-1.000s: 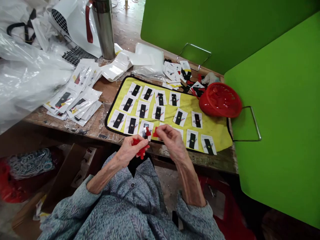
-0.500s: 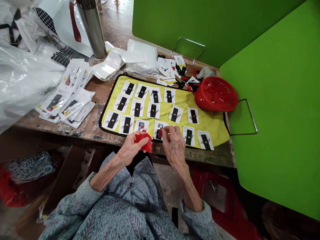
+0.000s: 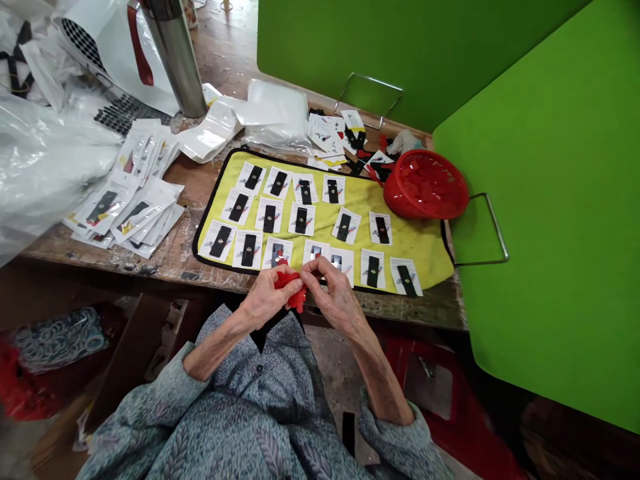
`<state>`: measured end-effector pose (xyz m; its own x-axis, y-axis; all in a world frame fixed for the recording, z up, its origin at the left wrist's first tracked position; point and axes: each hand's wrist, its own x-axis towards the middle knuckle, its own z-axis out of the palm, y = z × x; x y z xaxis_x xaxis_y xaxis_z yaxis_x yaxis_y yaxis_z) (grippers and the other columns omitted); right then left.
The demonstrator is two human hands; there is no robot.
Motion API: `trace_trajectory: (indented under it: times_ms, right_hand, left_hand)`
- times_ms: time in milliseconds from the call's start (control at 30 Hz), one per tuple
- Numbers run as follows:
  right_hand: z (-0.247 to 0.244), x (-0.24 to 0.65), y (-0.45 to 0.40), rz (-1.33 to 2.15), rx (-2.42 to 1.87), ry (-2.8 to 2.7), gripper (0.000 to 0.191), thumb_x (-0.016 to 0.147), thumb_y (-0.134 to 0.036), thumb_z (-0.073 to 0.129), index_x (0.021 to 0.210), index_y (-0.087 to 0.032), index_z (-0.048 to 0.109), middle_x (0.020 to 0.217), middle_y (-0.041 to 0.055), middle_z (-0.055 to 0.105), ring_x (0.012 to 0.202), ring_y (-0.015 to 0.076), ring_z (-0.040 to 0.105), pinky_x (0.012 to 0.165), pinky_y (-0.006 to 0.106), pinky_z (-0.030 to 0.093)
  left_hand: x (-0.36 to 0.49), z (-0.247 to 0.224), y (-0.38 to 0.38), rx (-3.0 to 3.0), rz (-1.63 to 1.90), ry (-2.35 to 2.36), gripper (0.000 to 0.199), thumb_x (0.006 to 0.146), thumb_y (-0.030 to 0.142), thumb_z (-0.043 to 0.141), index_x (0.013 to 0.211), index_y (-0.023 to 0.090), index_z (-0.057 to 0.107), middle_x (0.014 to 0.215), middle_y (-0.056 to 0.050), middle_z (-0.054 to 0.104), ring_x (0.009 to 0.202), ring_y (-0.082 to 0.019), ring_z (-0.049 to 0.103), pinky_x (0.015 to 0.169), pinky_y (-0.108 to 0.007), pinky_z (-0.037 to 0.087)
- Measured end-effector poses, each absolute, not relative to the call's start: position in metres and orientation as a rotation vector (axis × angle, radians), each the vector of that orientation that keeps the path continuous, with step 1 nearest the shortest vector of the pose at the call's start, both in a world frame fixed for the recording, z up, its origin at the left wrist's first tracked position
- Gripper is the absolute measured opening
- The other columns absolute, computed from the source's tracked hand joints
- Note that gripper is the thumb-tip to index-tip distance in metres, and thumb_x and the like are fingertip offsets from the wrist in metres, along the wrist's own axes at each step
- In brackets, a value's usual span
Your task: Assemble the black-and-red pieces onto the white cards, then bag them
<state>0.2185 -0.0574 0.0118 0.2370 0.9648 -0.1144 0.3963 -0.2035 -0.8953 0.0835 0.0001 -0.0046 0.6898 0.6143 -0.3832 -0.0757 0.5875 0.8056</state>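
My left hand (image 3: pixel 267 295) is closed on several red pieces (image 3: pixel 296 298), at the front edge of a yellow cloth (image 3: pixel 320 223) with black trim. Right beside it, my right hand (image 3: pixel 330 291) has its thumb and fingers pinched together at the red pieces; what lies between its fingertips is too small to make out. White cards bearing black pieces (image 3: pixel 301 220) lie in rows on the cloth. A red piece (image 3: pixel 281 256) shows on a card just above my left hand. Two cards near my right hand show a printed picture and are partly covered by it.
A red basket (image 3: pixel 425 185) of red pieces stands on the cloth's right end. Packed bags (image 3: pixel 135 193) are piled at the left, near a steel flask (image 3: pixel 176 63). Green panels (image 3: pixel 545 200) with wire handles border the right and back.
My right hand has moved left from the card to the red pieces in my left hand. A printed card that it covered now shows. The view has shifted slightly.
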Motion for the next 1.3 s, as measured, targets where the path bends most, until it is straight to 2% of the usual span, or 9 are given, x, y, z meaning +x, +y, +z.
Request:
trace_trajectory:
  times_ms: [200, 367, 467, 600, 667, 767, 933, 1133, 1300]
  right_hand:
    - [0.019, 0.275, -0.058, 0.852, -1.786, -1.194, 0.022, 0.092, -0.040, 0.048, 0.080, -0.021, 0.050, 0.072, -0.0013, 0.050, 0.067, 0.0147, 0.048, 0.063, 0.027, 0.039]
    - [0.017, 0.322, -0.055, 0.832, -1.954, -1.559, 0.019, 0.091, -0.032, 0.048, 0.077, -0.020, 0.052, 0.070, 0.0002, 0.056, 0.064, 0.0155, 0.050, 0.062, 0.028, 0.038]
    - [0.006, 0.322, -0.056, 0.673, -2.008, -1.786, 0.016, 0.091, -0.025, 0.047, 0.077, -0.020, 0.054, 0.076, 0.0036, 0.059, 0.072, 0.0188, 0.054, 0.068, 0.030, 0.042]
    - [0.003, 0.300, -0.064, 0.324, -2.040, -1.807, 0.017, 0.093, -0.023, 0.043, 0.086, -0.019, 0.058, 0.087, 0.0101, 0.060, 0.088, 0.0254, 0.056, 0.081, 0.038, 0.044]
    - [0.008, 0.284, -0.069, 0.376, -1.999, -1.638, 0.019, 0.095, -0.025, 0.041, 0.092, -0.019, 0.059, 0.088, 0.0096, 0.062, 0.086, 0.0240, 0.057, 0.080, 0.036, 0.045]
    - [0.014, 0.260, -0.072, 0.743, -1.839, -1.373, 0.019, 0.096, -0.033, 0.046, 0.095, -0.020, 0.060, 0.090, 0.0057, 0.065, 0.080, 0.0191, 0.059, 0.073, 0.031, 0.047]
    - [0.005, 0.242, -0.069, 1.097, -1.594, -0.959, 0.024, 0.084, -0.043, 0.061, 0.081, -0.019, 0.055, 0.074, 0.0001, 0.058, 0.064, 0.0139, 0.055, 0.061, 0.027, 0.044]
    - [0.013, 0.300, -0.079, 0.868, -1.674, -0.889, 0.022, 0.080, -0.040, 0.064, 0.081, -0.020, 0.055, 0.072, -0.0011, 0.057, 0.066, 0.0132, 0.055, 0.065, 0.027, 0.046]
    - [0.001, 0.345, -0.096, 0.701, -1.909, -0.995, 0.019, 0.079, -0.038, 0.061, 0.081, -0.021, 0.052, 0.072, -0.0005, 0.058, 0.065, 0.0155, 0.057, 0.063, 0.029, 0.046]
  left_hand:
    - [0.088, 0.000, 0.000, 0.809, 0.398, 0.712, 0.038, 0.073, 0.047, 0.076, 0.073, 0.014, 0.058, 0.056, 0.001, 0.059, 0.045, -0.007, 0.049, 0.045, -0.022, 0.031]
    - [0.091, 0.003, 0.001, 0.695, 0.384, 0.750, 0.029, 0.072, 0.036, 0.076, 0.081, 0.012, 0.061, 0.064, 0.000, 0.062, 0.053, -0.008, 0.055, 0.051, -0.020, 0.037]
    - [0.092, 0.005, 0.001, 0.642, 0.390, 0.749, 0.032, 0.067, 0.025, 0.079, 0.088, 0.013, 0.060, 0.072, 0.000, 0.066, 0.060, -0.009, 0.061, 0.060, -0.021, 0.045]
    - [0.093, 0.004, 0.001, 0.698, 0.437, 0.740, 0.037, 0.068, 0.029, 0.080, 0.093, 0.014, 0.056, 0.072, 0.000, 0.066, 0.060, -0.011, 0.062, 0.059, -0.022, 0.046]
    - [0.094, 0.002, 0.000, 0.733, 0.464, 0.760, 0.039, 0.068, 0.032, 0.081, 0.093, 0.015, 0.055, 0.072, 0.000, 0.066, 0.060, -0.011, 0.062, 0.058, -0.022, 0.046]
    - [0.097, -0.002, -0.003, 0.815, 0.478, 0.770, 0.038, 0.069, 0.032, 0.080, 0.093, 0.015, 0.056, 0.073, 0.001, 0.065, 0.062, -0.009, 0.060, 0.060, -0.022, 0.048]
    - [0.100, -0.006, -0.008, 0.976, 0.495, 0.737, 0.034, 0.072, 0.030, 0.077, 0.096, 0.016, 0.058, 0.080, 0.000, 0.065, 0.065, -0.009, 0.060, 0.063, -0.023, 0.048]
    - [0.102, 0.000, -0.009, 0.880, 0.423, 0.731, 0.031, 0.075, 0.034, 0.073, 0.092, 0.015, 0.056, 0.065, 0.001, 0.063, 0.057, -0.009, 0.057, 0.055, -0.021, 0.042]
    - [0.107, 0.006, -0.008, 0.750, 0.421, 0.748, 0.028, 0.070, 0.024, 0.074, 0.092, 0.014, 0.060, 0.073, -0.001, 0.065, 0.062, -0.008, 0.057, 0.059, -0.020, 0.044]
